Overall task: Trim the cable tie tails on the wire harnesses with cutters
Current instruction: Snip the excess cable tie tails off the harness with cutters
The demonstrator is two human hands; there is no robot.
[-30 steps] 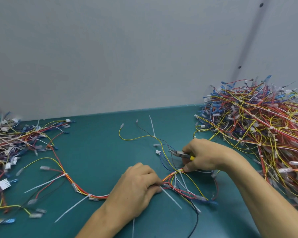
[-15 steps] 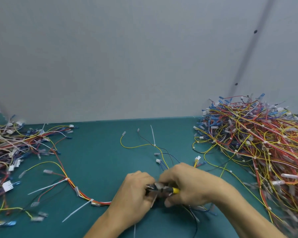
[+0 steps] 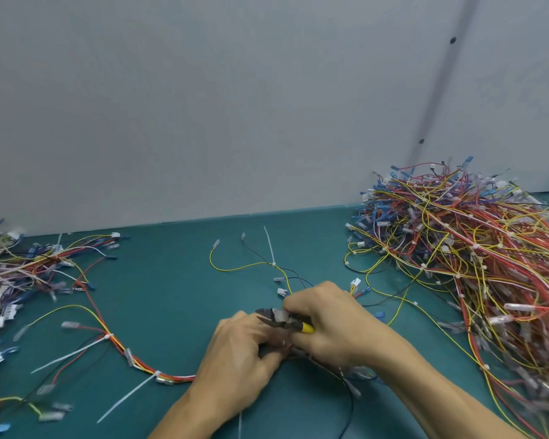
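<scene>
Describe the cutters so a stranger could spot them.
On the teal tabletop, left of the tangled wire pile, find the right hand. It grips dark cutters with a yellow handle, tips toward the left hand holding a multicoloured harness. They're the only tool here.

The right hand [image 3: 327, 321] and left hand [image 3: 240, 356] touch, fingers [image 3: 298, 307] curled.

Place: a workshop for wires | green work surface [image 3: 171, 280] | big heap of colored wires [image 3: 473, 264] at its right edge | smaller heap [image 3: 13, 274] at its left edge | plain gray wall [image 3: 203, 106] along its back edge | long white ties [image 3: 124, 397] on the wires
</scene>
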